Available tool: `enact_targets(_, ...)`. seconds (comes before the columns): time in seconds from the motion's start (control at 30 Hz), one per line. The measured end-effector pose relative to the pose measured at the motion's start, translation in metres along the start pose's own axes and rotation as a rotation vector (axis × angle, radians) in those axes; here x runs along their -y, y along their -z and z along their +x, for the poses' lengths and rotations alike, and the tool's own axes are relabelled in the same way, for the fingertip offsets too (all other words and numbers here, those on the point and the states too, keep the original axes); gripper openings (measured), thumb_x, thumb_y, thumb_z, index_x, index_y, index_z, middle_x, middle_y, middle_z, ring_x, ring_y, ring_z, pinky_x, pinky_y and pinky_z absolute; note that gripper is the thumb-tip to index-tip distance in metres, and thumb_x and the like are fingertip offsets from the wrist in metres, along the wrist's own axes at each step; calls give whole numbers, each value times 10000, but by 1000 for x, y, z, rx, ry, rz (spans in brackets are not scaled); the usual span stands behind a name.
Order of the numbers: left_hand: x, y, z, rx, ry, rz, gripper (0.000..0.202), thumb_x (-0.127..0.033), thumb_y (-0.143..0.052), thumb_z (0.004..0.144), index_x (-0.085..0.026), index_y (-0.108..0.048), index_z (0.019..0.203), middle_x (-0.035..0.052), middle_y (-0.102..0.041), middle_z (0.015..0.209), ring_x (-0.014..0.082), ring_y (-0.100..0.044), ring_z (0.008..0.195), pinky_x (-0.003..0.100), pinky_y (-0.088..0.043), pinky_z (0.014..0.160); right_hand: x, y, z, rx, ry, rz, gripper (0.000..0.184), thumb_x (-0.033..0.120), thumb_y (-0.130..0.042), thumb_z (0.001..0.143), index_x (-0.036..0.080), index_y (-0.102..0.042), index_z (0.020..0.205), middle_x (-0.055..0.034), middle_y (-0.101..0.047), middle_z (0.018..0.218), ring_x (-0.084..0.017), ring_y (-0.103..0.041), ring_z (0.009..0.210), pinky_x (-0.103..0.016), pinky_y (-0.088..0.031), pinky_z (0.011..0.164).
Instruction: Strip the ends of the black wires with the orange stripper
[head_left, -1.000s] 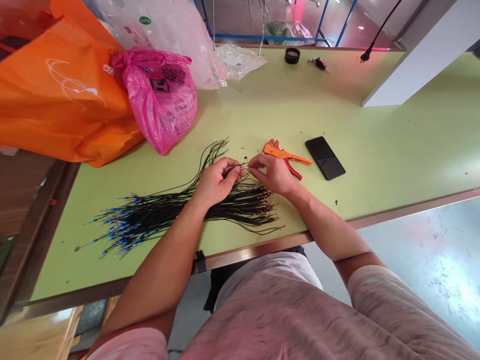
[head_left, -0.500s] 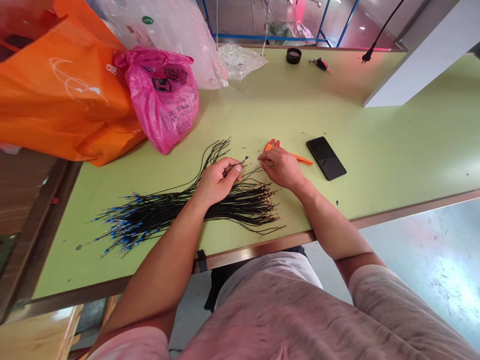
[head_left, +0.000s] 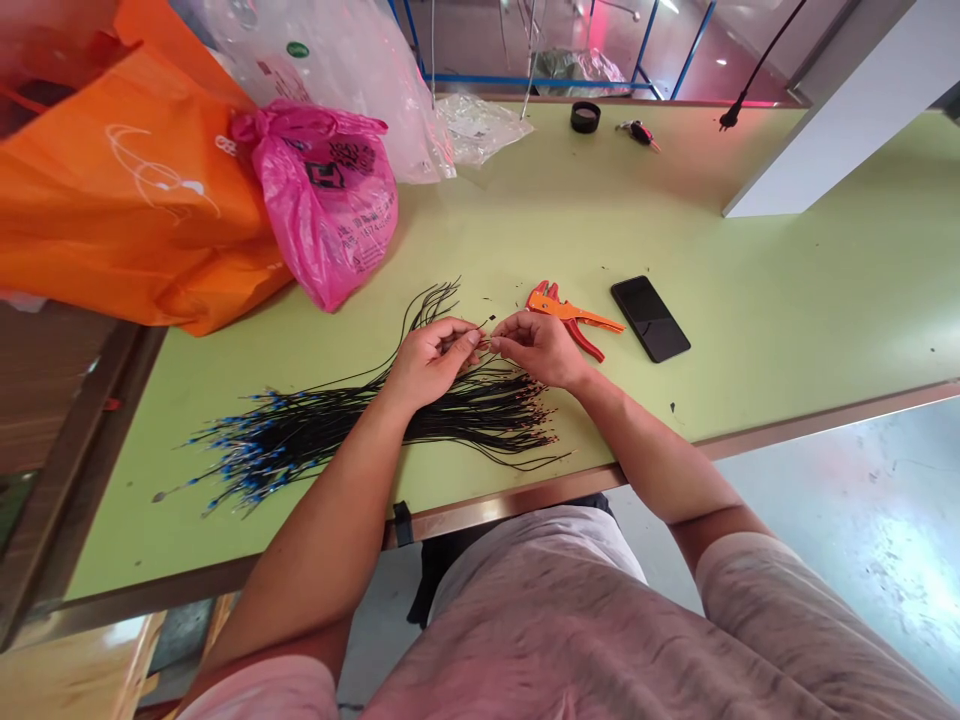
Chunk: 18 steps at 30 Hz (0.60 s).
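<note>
A thin black wire [head_left: 486, 324] is pinched in the curled fingers of the left hand [head_left: 429, 365], its tip directed toward the right hand [head_left: 538, 350], whose fingertips are drawn together just beside it; whether they grip the wire cannot be told. Beneath the hands, a long bundle of black wires with blue terminals [head_left: 315, 435] is laid across the pale green table [head_left: 750, 300], its long axis running sideways, its bulk nearer the left hand.
</note>
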<state>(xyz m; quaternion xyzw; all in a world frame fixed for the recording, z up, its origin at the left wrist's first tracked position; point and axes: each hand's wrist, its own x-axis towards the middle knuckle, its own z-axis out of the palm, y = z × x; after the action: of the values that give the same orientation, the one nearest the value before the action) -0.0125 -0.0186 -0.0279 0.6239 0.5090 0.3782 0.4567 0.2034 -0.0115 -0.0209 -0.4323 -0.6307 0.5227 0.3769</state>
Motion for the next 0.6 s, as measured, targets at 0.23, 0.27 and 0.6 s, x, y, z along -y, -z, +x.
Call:
enact_targets(0.23, 1, 19, 2, -328, -126, 508, 264, -467, -682, 999, -225, -784, 1029, 151, -807, 1106, 369, -735, 1148, 565, -585, 1078, 10, 5, -6, -25, 70, -292, 75, 217, -680, 883, 170, -738, 888, -20, -754, 808, -132, -645, 722, -269, -511, 697)
enact_targets(0.27, 1, 23, 3, -361, -143, 569, 237, -448, -691, 1001, -232, -782, 1030, 159, -794, 1141, 391, -700, 1236, 586, -553, 1129, 11, 6, -7, -17, 78, -298, 78, 214, -676, 884, 169, -740, 890, -22, -759, 813, -134, -651, 725, -271, -513, 704)
enact_targets(0.6, 25, 31, 11, -251, -70, 754, 828, -499, -903, 781, -177, -614, 1486, 242, -589, 1631, 506, -483, 1571, 666, -374, 1321, 19, 11, -9, 14, 109, -351, 90, 223, -685, 901, 167, -755, 893, -19, -754, 805, -128, -628, 706, -270, -491, 690)
